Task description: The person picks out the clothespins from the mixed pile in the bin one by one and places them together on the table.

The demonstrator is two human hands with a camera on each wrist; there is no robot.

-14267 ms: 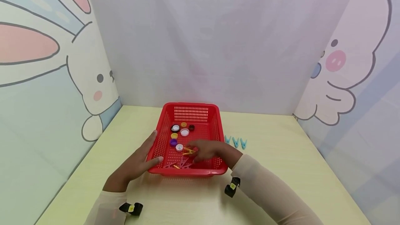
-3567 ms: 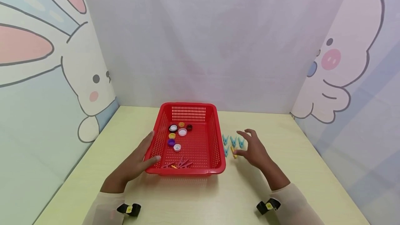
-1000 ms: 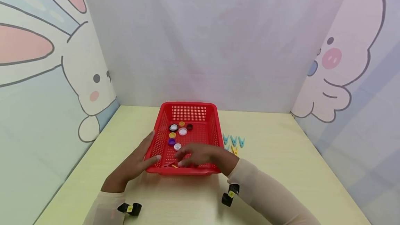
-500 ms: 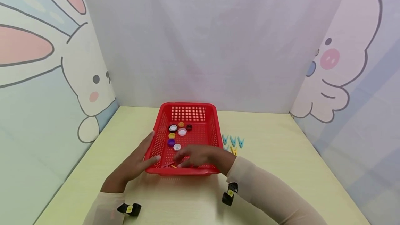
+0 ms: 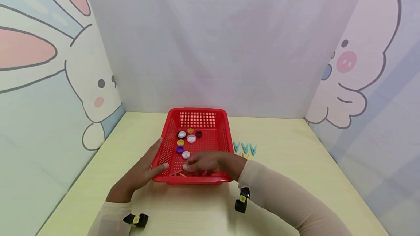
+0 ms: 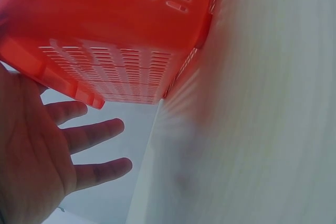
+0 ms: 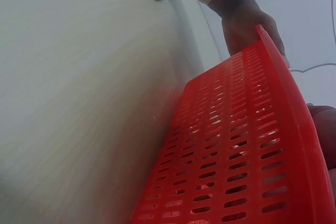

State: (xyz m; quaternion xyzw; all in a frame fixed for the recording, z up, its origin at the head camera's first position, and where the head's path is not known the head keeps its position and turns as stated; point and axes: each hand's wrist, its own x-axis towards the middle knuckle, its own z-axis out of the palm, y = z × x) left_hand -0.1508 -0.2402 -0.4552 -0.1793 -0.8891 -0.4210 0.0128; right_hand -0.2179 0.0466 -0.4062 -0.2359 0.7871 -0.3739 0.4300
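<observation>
A red perforated plastic basket [image 5: 203, 180] stands on the table. My left hand [image 5: 140, 173] rests at its left rim, thumb over the edge; the other fingers [image 6: 94, 135] are straight outside the wall in the left wrist view. My right hand [image 5: 210, 161] reaches inside near the front, fingertips drawn together on a dark pink clothespin [image 5: 189, 173], mostly covered by the hand. Another pink clothespin [image 5: 175, 173] and a yellow piece [image 5: 182, 174] lie beside it. The right wrist view shows the basket wall [image 7: 226, 145] hiding the fingertips.
Bottle caps lie in the basket, including a purple cap [image 5: 179, 150], a white cap [image 5: 186, 154] and a brown cap [image 5: 198, 133]. Right of it, blue clothespins [image 5: 245, 148] form a row, with a yellow clothespin [image 5: 245, 156] partly behind the right arm.
My right hand left the yellow clothespin on the table and came back into the basket. Its fingers have just drawn together over the pink clothespins. My left hand stays at the rim.
</observation>
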